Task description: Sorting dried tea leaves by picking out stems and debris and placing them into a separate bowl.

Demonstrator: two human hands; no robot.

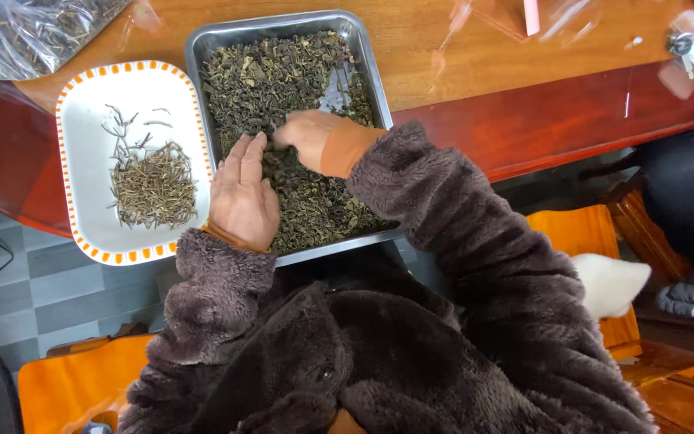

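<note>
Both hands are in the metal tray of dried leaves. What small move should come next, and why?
Probably the right hand should pinch a stem from the leaves and carry it to the white dish. That dish holds only thin stems, while the metal tray holds mixed leaves. The left hand rests flat beside.

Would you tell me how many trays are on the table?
2: a metal tray of dark dried leaves under both hands, and a white orange-edged tray of stems to its left. More may lie outside the view.
</note>
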